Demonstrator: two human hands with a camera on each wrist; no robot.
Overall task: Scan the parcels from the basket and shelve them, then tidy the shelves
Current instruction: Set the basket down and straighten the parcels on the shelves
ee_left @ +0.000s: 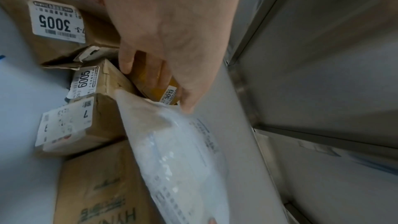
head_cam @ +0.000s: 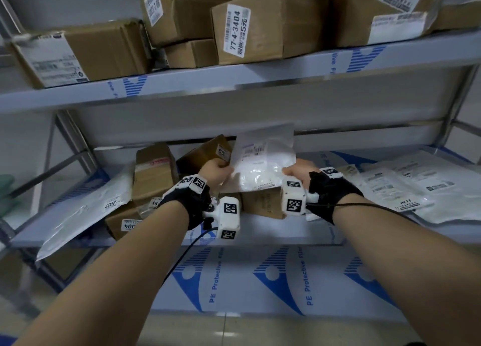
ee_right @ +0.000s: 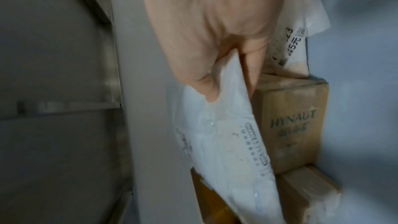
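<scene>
Parcels already fill the upper shelf (head_cam: 234, 77) and much of the middle shelf (head_cam: 299, 231), so shelving looks well advanced; no basket or scanner is in view, so what remains to scan cannot be told. Both hands hold one white plastic mailer (head_cam: 263, 163) upright over a cluster of brown boxes (head_cam: 153, 174) on the middle shelf: the left hand (head_cam: 217, 172) pinches its left edge beside a box labelled 3013 (ee_left: 169, 96), and the right hand (ee_right: 215, 43) grips its right edge, thumb on the front, fingers behind. Judged step: tidying or seating this mailer. Open room lies on the bare shelf front and between the boxes and the flat mailers (head_cam: 406, 187) at right. The shelf lip above sits close overhead; the grey mailer (head_cam: 86, 210) at left overhangs the front edge.
</scene>
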